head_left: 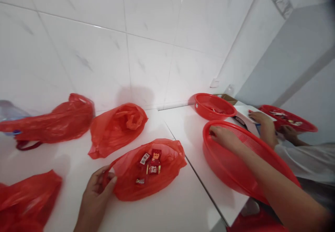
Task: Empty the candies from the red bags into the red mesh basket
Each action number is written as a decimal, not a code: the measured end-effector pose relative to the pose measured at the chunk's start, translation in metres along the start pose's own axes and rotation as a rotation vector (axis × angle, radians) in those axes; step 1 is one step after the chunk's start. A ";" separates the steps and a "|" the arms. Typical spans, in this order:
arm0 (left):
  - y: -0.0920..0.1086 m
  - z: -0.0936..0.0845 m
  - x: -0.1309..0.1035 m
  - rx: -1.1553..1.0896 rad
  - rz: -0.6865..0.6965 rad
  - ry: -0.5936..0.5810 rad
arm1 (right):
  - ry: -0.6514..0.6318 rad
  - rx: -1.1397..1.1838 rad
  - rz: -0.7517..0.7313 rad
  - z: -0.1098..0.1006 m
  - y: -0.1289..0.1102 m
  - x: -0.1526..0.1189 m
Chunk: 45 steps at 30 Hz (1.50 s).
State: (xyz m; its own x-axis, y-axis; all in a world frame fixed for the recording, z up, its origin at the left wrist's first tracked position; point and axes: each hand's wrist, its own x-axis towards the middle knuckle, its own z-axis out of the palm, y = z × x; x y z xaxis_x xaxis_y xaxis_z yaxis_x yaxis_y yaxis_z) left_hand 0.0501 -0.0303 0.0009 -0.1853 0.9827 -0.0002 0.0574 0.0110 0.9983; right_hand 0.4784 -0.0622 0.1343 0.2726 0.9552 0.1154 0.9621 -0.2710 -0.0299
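My left hand (pixel 98 186) pinches the near edge of an open red plastic bag (pixel 167 158) lying on the white table (pixel 170 211). Several small wrapped candies (pixel 151 164) lie inside that bag. My right hand (pixel 222 136) grips the far rim of a large red plastic basket (pixel 225 169) that stands tilted at the table's right edge; my forearm runs across it.
Three more red bags lie on the table: one behind (pixel 117 127), one at far left (pixel 52 122), one at the near left corner (pixel 26 200). A red bowl (pixel 213 106) stands at the back. Another person's hands (pixel 264 122) work beside a red tray (pixel 288 118) on the right.
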 end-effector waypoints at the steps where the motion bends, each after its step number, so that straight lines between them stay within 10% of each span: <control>1: 0.000 0.000 0.000 -0.006 0.009 -0.003 | 0.062 -0.004 -0.056 -0.005 -0.009 -0.003; 8: -0.006 -0.002 -0.001 -0.035 0.070 -0.056 | 0.439 0.194 -0.681 -0.022 -0.118 -0.062; 14: -0.003 -0.002 -0.005 -0.049 0.094 -0.058 | 0.223 0.200 -0.847 0.035 -0.181 -0.064; 18: -0.013 -0.002 -0.004 -0.062 0.112 -0.062 | 0.172 0.294 -0.833 0.056 -0.176 -0.063; 26: -0.003 -0.001 -0.001 0.224 -0.013 -0.038 | 0.557 0.389 -0.296 0.068 -0.137 -0.082; 35: 0.035 0.011 0.015 -0.021 0.037 -0.174 | 0.002 1.025 -0.084 0.085 -0.144 -0.049; 40: 0.090 0.002 0.013 -0.201 0.358 0.033 | 0.142 1.319 -0.088 0.050 -0.142 -0.043; 45: 0.098 -0.019 0.003 -0.196 0.364 -0.073 | 0.053 1.196 -0.072 0.036 -0.132 -0.057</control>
State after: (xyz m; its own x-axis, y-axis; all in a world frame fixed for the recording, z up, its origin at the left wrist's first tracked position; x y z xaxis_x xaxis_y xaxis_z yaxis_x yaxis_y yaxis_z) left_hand 0.0362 -0.0298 0.1000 -0.1169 0.9264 0.3579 -0.0832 -0.3682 0.9260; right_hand 0.3362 -0.0766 0.0960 0.2443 0.9499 0.1949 0.3759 0.0925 -0.9220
